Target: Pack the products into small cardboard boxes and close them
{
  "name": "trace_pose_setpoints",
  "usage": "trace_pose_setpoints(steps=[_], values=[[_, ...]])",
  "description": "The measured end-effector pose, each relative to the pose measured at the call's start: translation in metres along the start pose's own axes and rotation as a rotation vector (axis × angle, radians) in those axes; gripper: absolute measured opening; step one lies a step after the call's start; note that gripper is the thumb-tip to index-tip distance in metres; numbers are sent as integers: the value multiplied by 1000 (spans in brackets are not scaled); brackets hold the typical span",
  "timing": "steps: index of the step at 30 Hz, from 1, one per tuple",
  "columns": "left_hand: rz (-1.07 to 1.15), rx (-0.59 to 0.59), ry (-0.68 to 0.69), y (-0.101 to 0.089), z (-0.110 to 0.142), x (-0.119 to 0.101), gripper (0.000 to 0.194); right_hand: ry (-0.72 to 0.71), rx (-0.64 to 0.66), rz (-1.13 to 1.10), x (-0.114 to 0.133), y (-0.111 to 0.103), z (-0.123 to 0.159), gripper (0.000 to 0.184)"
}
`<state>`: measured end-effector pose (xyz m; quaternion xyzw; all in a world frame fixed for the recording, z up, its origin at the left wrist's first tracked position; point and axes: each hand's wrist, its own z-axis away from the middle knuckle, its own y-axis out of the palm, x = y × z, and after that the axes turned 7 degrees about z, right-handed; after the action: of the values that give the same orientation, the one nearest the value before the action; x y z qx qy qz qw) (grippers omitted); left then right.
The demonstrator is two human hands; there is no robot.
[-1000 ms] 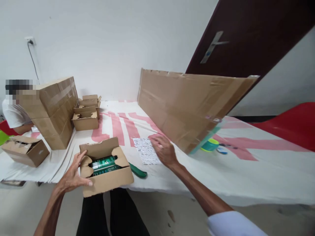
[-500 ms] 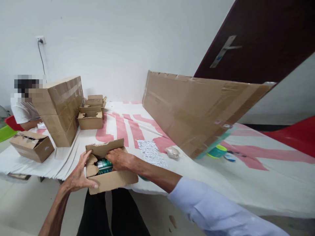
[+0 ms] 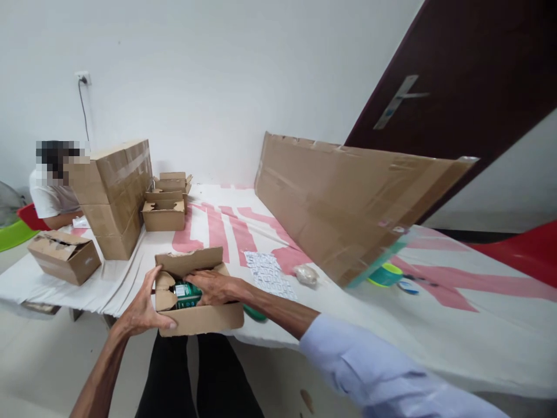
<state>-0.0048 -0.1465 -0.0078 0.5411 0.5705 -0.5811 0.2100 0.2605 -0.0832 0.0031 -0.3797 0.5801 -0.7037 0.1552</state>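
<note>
An opened cardboard box (image 3: 204, 319) is at the table's front edge, just above my lap, with its flaps up. My left hand (image 3: 143, 307) is closed on its left end, thumb on the front wall and fingers behind the side flap. Inside the box sits a green printed package (image 3: 187, 295) with a white label. My right hand (image 3: 215, 287) reaches into the box from the right, palm down, fingers stretched over the package. Some fingertips and the rest of the contents are hidden by this hand.
Stacked cartons (image 3: 117, 186) and a closed carton (image 3: 65, 257) stand left, two open boxes (image 3: 164, 217) behind. A sticker sheet (image 3: 270, 273), clear packet (image 3: 306, 274), tape rolls (image 3: 386, 274) and large cardboard panel (image 3: 348, 203) lie right. A person (image 3: 52, 194) sits far left.
The fingers of my right hand have gone from curled to stretched out flat over the package. My left hand keeps its hold on the box. The view has shifted slightly.
</note>
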Motion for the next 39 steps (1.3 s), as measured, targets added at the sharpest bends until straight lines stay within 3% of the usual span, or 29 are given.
trace_pose_setpoints(steps=[4, 10, 16, 20, 23, 28, 34, 39], values=[[81, -26, -31, -2, -2, 0, 140, 13, -27, -114, 2, -13, 16, 80], [178, 1, -16, -10, -14, 5, 131, -60, -297, -494, 1, -24, 28, 99], [138, 43, 11, -5, -27, 6, 138, -187, -540, -916, 1, -34, 27, 92], [20, 64, 37, -1, -31, 14, 142, -214, -634, -1035, 3, -51, 31, 81], [-33, 39, 15, -3, -31, 13, 130, -215, -686, -1073, 5, -59, 35, 77], [-91, -128, 156, -6, -33, -17, 98, -222, -761, -1148, 10, -57, 32, 69], [21, -93, 317, 7, -42, -64, 119, -108, -739, -1311, 26, -54, 28, 59], [-8, -84, 400, 15, -46, -76, 109, -73, -692, -1432, 36, -55, 27, 56]])
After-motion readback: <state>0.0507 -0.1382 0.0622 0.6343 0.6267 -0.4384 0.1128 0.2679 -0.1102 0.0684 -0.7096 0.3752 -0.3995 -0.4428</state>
